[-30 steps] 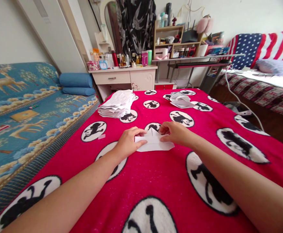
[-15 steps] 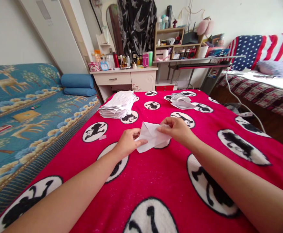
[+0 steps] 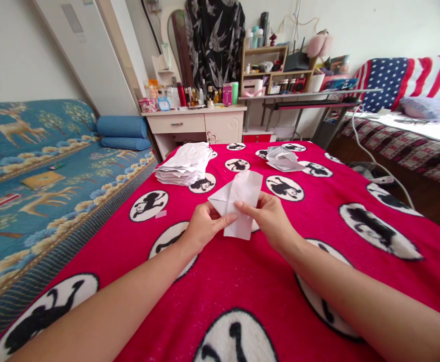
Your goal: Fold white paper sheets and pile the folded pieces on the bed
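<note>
A partly folded sheet of white paper (image 3: 244,193) is held between my two hands, above the red blanket (image 3: 220,286). It has a pointed corner at the left and a straight band standing across its right part. My left hand (image 3: 208,223) pinches its lower left, thumb on top and fingers behind. On its right side my right hand (image 3: 270,213) grips it, with the thumb pressed over the front and the other fingers mostly hidden behind. Farther back lie a thick stack of white papers (image 3: 185,163) at the left and a small pile of folded papers (image 3: 283,159) at the right.
A small paper scrap (image 3: 161,213) lies on the blanket left of my hands. To the left stands a blue patterned sofa (image 3: 54,171). Behind are a white dresser (image 3: 189,123) with bottles and a desk (image 3: 314,94) with shelves. A white cable (image 3: 374,158) hangs at the right.
The paper has been turned and refolded, so a straight band now stands up across it. My right hand has moved slightly down, its thumb now across the front of the paper.
</note>
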Demonstrator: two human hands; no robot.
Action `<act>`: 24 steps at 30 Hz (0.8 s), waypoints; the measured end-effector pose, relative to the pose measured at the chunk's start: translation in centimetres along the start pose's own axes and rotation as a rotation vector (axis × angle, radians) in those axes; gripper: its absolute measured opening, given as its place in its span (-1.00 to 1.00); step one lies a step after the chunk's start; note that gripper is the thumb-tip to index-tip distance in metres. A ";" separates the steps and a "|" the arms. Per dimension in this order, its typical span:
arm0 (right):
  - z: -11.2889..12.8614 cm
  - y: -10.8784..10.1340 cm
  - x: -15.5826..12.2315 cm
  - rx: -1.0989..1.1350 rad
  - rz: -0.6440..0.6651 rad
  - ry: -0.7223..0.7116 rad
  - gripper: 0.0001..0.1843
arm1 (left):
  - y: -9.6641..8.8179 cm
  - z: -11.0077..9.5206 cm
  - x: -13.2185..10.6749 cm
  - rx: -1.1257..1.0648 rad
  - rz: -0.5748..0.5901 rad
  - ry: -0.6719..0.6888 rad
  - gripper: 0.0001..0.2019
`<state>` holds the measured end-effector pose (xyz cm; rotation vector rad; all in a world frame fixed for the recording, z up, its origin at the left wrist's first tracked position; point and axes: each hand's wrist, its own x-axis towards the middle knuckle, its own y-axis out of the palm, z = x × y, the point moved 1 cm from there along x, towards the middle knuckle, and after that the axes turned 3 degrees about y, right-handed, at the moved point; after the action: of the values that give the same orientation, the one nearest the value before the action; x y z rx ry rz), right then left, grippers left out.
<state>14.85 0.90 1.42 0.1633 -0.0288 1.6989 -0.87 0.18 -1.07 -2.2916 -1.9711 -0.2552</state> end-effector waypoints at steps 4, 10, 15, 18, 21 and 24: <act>2.5 -1.5 0.2 -0.693 -0.040 -0.465 -0.84 | -0.7 -0.6 0.3 0.223 -0.137 0.253 -0.41; 3.5 -1.6 -1.1 -1.410 -0.084 -1.086 -0.81 | -1.2 -1.9 -0.2 0.784 -0.123 0.740 -0.57; 1.5 -1.4 -0.9 -1.509 -0.018 -1.020 -0.81 | -1.5 -1.6 -0.3 1.030 0.031 0.788 -0.84; 0.7 -1.5 -0.6 -1.525 0.101 -0.887 -0.84 | -1.8 -1.0 -0.1 1.113 0.145 0.742 -0.86; 0.2 -1.8 -0.4 -1.472 0.259 -0.677 -0.84 | -2.1 -0.5 0.1 1.195 0.257 0.675 -0.78; 0.4 -2.6 0.0 -1.337 0.387 -0.488 -0.66 | -2.1 -0.7 0.0 1.277 0.340 0.609 -0.66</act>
<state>17.44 1.19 1.65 -0.4637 -1.5862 1.6414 -2.99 0.38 -0.47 -1.3708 -0.9026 0.2576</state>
